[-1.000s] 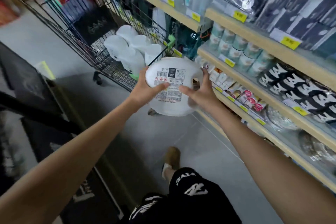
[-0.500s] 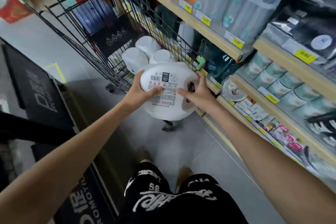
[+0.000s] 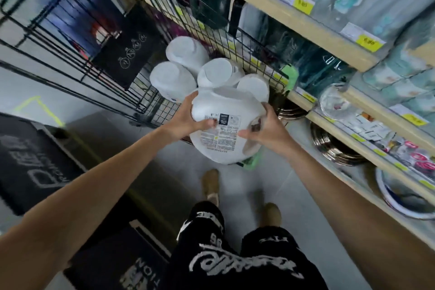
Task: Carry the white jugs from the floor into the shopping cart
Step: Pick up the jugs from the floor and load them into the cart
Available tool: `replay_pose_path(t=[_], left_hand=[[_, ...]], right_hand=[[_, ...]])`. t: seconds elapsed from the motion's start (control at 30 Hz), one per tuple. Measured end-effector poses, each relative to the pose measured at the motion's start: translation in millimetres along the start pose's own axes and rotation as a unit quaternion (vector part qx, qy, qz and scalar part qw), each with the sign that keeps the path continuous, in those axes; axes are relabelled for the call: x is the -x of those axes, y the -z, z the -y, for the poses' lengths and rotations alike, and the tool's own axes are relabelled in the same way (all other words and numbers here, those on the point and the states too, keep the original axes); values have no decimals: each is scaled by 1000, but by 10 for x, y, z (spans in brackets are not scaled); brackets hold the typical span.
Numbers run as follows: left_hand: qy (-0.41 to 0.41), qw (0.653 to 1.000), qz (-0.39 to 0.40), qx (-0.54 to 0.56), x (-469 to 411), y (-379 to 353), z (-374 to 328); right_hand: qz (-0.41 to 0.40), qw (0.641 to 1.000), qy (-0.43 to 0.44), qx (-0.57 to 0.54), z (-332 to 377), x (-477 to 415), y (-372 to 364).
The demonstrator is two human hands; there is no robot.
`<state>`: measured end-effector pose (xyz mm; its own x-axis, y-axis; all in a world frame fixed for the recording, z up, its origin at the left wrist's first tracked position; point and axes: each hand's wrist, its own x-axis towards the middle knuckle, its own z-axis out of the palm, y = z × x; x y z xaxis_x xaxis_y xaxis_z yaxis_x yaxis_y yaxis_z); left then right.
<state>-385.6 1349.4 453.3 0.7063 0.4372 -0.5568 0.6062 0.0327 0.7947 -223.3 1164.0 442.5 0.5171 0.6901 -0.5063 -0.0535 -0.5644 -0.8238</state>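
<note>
**White jug gripped at the near end of the cart**

Stood on a grey tiled floor (image 3: 235, 186) at the near end of a black wire shopping cart (image 3: 164, 112). Found four white plastic jugs (image 3: 171, 82) already bunched in its near right corner, and a black panel with white icons (image 3: 127, 47) leaning inside on the left. Had pale wooden shelving (image 3: 329, 37) close along the right, edged with yellow price tags (image 3: 303, 6), figures too blurred to read. Had shiny metal rings (image 3: 334, 148) stacked beneath the lowest board, and black floor mats with white lettering (image 3: 35, 160) on the left, only "TION" legible nearest.

Held a fifth large white plastic jug (image 3: 223, 110) in the air, tipped on its side, at the cart's near rim, hiding part of the near wall. Clamped it from both sides. Curled the left hand (image 3: 188, 122) over the left shoulder, thumb pressed on the label. Wrapped the right hand (image 3: 268, 132) round the right side by the handle opening, thumb likewise on the label.

Showed a white printed label (image 3: 221, 132) with a black square and lines of print too fine to read. Wore black shorts with white script lettering (image 3: 235, 263), wording not legible.
</note>
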Motion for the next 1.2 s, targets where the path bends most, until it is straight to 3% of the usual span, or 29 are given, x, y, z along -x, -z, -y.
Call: replay_pose_path(t=[0.23,0.43,0.7,0.83,0.93,1.03,1.2], left_hand=[[37,990,117,-75,-597,242,187],[175,958,205,99,-886,269,384],[221,951,174,129,-1085,80,515],[213,953,169,134,-1118,-25,568],[215,950,165,157,-1139,-98,652],[249,940,163,170,-1136,-152,699],[260,949,98,149,-1165,-275,778]], right_hand=[[-46,996,4,75,-150,-346,-155],[-35,990,-21,136,-348,-530,-278],[20,981,-71,182,-549,-786,-293],[48,985,-157,52,-545,-865,-242],[10,974,-218,-60,-498,-924,-243],[-18,973,-226,-38,-524,-923,-274],[9,976,-216,-4,-600,-862,-292]])
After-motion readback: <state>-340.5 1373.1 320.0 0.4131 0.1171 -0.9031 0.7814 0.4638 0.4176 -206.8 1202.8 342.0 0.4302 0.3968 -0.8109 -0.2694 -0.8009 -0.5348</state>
